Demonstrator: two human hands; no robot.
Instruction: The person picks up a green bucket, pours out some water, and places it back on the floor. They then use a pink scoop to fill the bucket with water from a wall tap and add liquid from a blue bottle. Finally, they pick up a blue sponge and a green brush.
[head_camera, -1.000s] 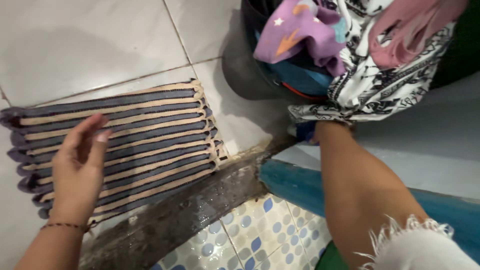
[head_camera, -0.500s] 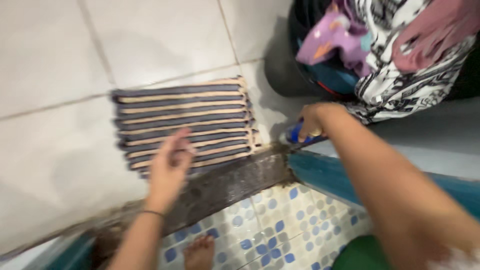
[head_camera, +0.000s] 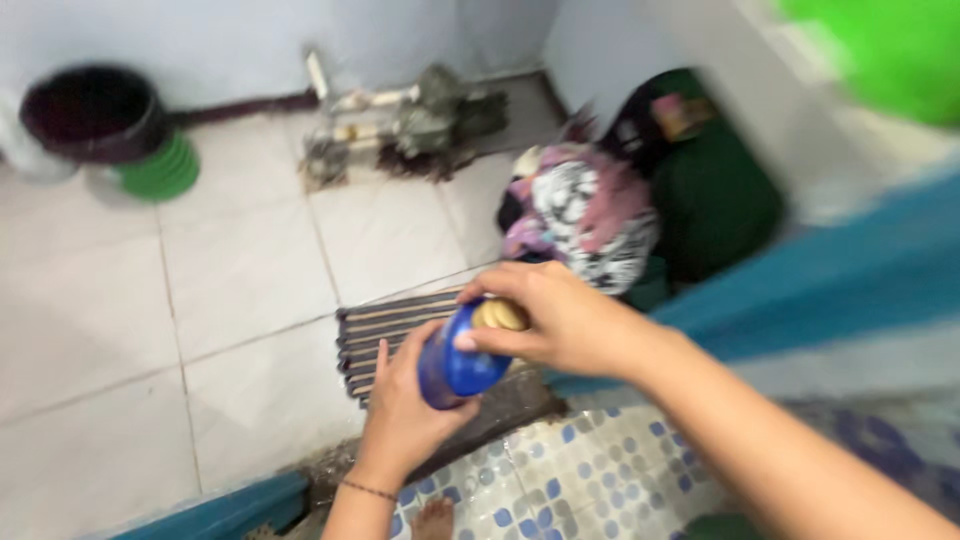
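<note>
Head view is showing the left hand (head_camera: 405, 415) cupping a blue bottle (head_camera: 455, 358) from below while the right hand (head_camera: 555, 322) is gripping its pale cap (head_camera: 499, 314) from above. The cap is sitting on the bottle, so opening looks barely begun. Beyond them, a striped mat (head_camera: 385, 330) and a heap of clothes (head_camera: 585, 215) are lying on the tiled floor (head_camera: 240, 260).

The bottle (head_camera: 455, 365) is deep blue with a tan cap (head_camera: 500, 315). The mat (head_camera: 385, 330) carries grey-blue and cream stripes, and the lower floor (head_camera: 590, 480) shows pale tiles dotted blue and grey. The clothes heap (head_camera: 585, 210) mixes black-and-white print, pink and purple, beside a dark green bag (head_camera: 715, 200); a black bucket (head_camera: 90, 110) sits on a green one (head_camera: 165, 170).
</note>
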